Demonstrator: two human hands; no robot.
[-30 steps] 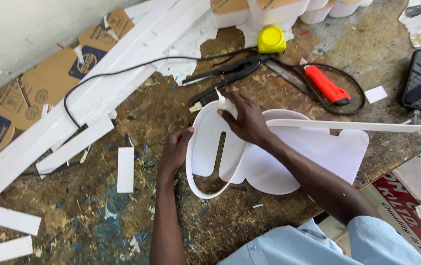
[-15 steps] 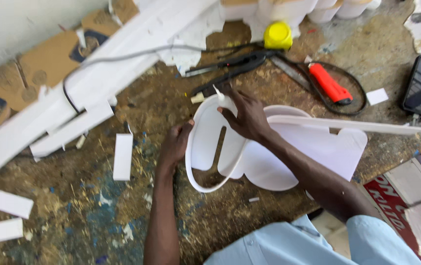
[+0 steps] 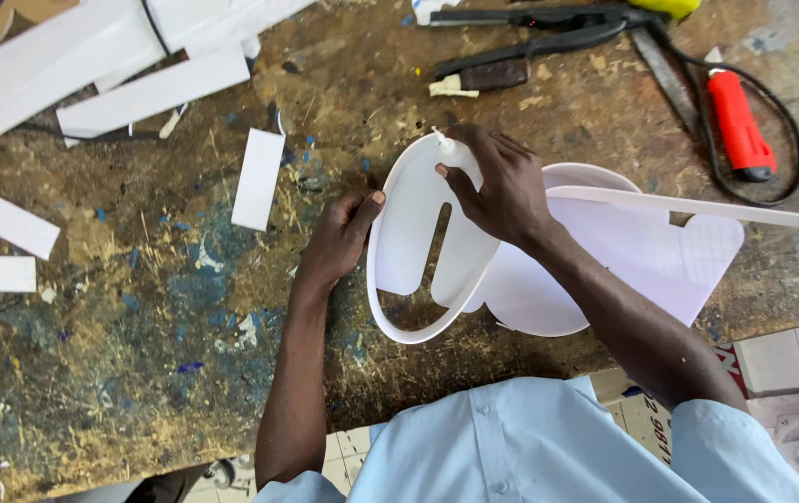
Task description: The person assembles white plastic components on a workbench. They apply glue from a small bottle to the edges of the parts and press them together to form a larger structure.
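While both hands work at a worn, paint-flecked workbench [image 3: 138,354], the view looks straight down from the person's head.

Nearest: a pale blue shirt [image 3: 530,447] fills the near edge, with both bare forearms reaching away from it.

Left hand [image 3: 339,242]: fingers curled and pressed against the outer left rim of the white curved piece [image 3: 418,242], thumb lying along its edge, steadying it.

White curved piece: a flat white oval shape with a raised rim and a slot cut into it, lying at the middle of the bench, overlapping a white sheet [image 3: 641,270] on its right.

Right hand [image 3: 502,186]: closed around a small white tube [image 3: 450,151], its tip at the far rim of the curved piece.

Long white strip [image 3: 697,207]: stretches right from the wrist.

Left side: loose white strips [image 3: 258,179] lie scattered.

Far right: a red-handled tool [image 3: 739,126] with a black cord.

Far edge: dark pliers-like tools [image 3: 548,28].
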